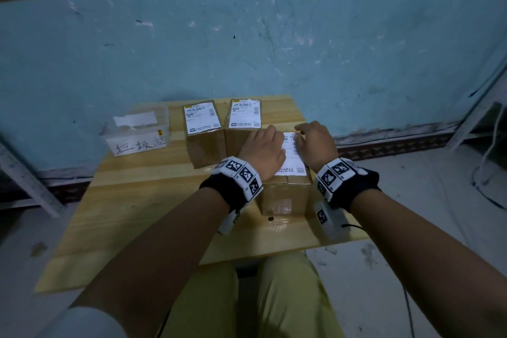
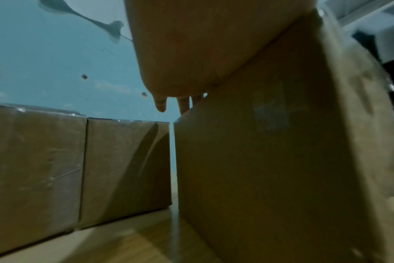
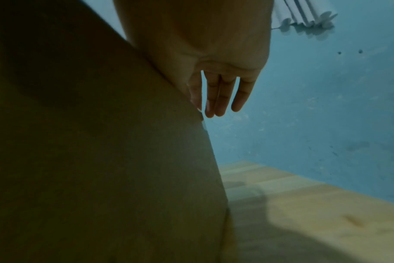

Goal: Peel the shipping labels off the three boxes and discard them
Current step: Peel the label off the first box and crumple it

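Observation:
Three brown cardboard boxes stand on a wooden table (image 1: 137, 214), each with a white shipping label on top. The near box (image 1: 285, 195) carries a label (image 1: 292, 158) between my hands. My left hand (image 1: 264, 145) lies flat on the left part of its top, with the fingertips (image 2: 161, 105) reaching past the far edge. My right hand (image 1: 315, 143) rests on the right side of the top, its fingers (image 3: 238, 97) straight, near the label's far right corner. Behind stand the left box (image 1: 205, 148) with its label (image 1: 201, 119) and the right box (image 1: 233, 143) with its label (image 1: 245, 114).
A clear plastic bin (image 1: 137, 134) with a handwritten paper sign sits at the table's back left, beside the left box. A blue wall rises just behind the table. Cables lie on the floor to the right. My knees are under the table's front edge.

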